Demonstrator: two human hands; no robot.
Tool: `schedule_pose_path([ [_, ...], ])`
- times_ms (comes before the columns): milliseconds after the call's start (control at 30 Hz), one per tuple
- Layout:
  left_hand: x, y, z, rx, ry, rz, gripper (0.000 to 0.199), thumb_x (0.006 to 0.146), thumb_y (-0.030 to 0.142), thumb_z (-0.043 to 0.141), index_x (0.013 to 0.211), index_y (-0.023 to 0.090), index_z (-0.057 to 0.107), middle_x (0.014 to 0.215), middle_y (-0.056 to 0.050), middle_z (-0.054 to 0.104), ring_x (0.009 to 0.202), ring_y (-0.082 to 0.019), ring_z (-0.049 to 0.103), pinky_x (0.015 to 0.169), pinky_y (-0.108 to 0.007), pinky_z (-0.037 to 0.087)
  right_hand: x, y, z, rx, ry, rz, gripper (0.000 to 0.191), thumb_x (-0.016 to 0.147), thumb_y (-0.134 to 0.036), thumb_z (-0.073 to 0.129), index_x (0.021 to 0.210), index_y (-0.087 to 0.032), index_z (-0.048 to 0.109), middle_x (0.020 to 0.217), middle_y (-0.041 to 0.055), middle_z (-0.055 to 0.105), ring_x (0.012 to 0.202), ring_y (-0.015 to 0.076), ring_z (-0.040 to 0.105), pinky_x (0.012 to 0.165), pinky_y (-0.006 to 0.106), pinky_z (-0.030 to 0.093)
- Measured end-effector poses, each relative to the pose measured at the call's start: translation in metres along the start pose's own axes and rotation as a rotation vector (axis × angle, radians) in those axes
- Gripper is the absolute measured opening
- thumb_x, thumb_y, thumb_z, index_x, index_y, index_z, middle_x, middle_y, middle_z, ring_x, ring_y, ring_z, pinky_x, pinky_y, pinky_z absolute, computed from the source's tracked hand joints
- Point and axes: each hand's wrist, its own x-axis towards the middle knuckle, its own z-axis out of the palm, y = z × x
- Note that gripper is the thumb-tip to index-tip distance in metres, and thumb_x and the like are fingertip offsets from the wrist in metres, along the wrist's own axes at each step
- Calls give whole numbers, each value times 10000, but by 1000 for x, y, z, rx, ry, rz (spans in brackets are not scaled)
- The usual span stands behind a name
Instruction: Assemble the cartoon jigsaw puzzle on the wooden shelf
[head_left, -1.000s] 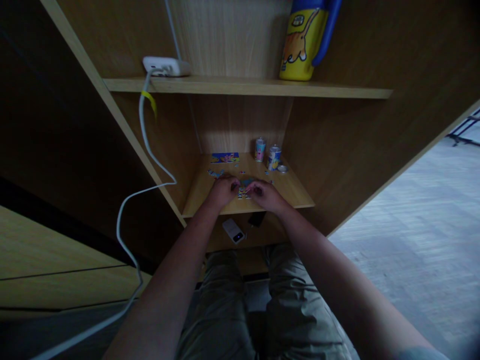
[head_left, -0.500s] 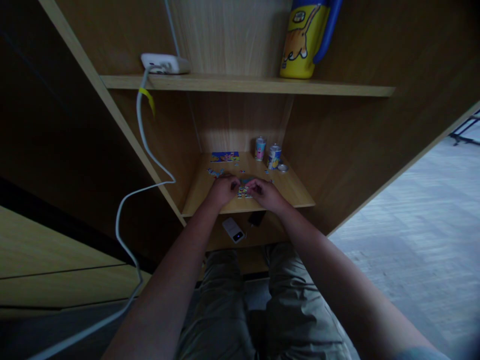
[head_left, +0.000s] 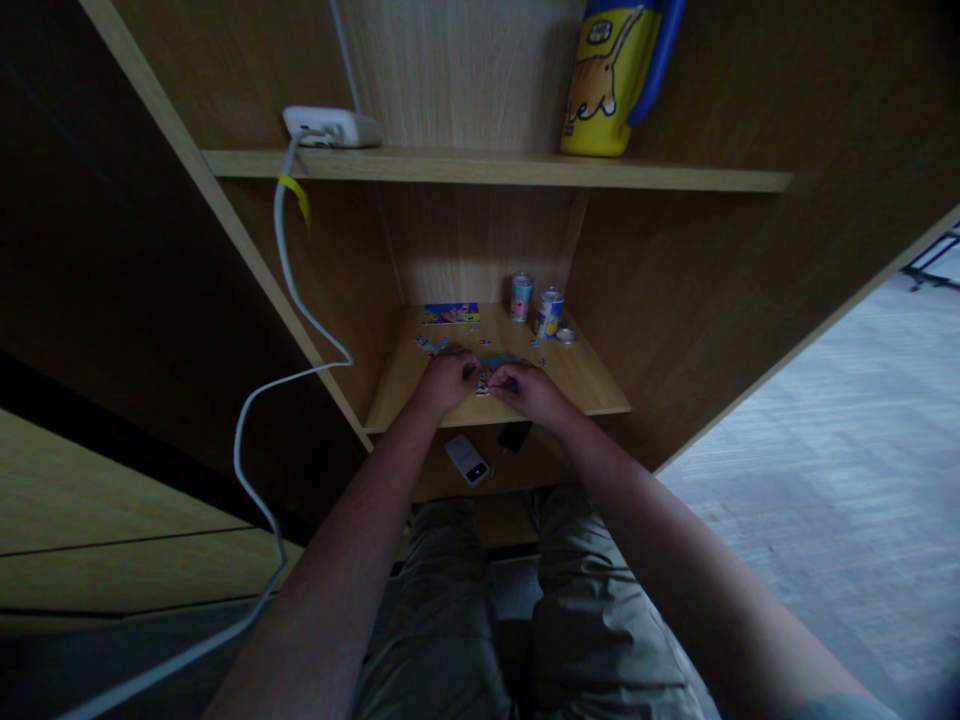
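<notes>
Joined puzzle pieces (head_left: 483,380) lie near the front of the wooden shelf (head_left: 405,405), between my two hands and partly hidden by them. My left hand (head_left: 450,378) rests at their left side, its fingers curled together; what they hold, if anything, is too small to tell. On the right, my right hand (head_left: 523,388) is closed with its fingertips at the edge of the pieces, and its grip is also unclear. Loose puzzle pieces (head_left: 432,344) are grouped behind my left hand, and several single ones lie farther back and to the right.
A colourful picture card (head_left: 451,313) lies at the back. Two small cans (head_left: 520,298) (head_left: 548,313) stand at back right beside a round lid (head_left: 565,336). Above are a yellow mug (head_left: 606,85) and a white device (head_left: 331,128); its cable hangs left. A power bank (head_left: 466,460) lies below.
My right hand has shifted slightly left and down, covering more of the joined pieces. My left hand has hardly moved.
</notes>
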Motion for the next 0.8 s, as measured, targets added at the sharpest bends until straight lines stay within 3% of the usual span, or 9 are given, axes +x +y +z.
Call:
schedule_pose_path([
  [433,1,0,0,21,-8,-13,155,923,114,684,919,216,801,960,-69,794,908,-240,740,919,-377,602,0,-4,-1,-123,17,-30,74,957,-229,823,925,-251,760,891,18,793,839,198,708,833,326,533],
  [633,0,-1,-1,8,-9,1,170,922,103,680,925,222,802,964,-65,796,941,-242,746,941,-382,608,3,-1,2,-210,26,-82,181,924,-185,850,824,-249,715,873,15,782,842,205,700,923,360,511],
  [800,0,1,-2,16,-12,-6,159,920,115,685,931,217,806,968,-70,797,919,-242,746,936,-385,615,2,0,2,-233,22,-88,142,939,-195,837,858,-249,735,873,15,769,841,205,686,870,342,507],
])
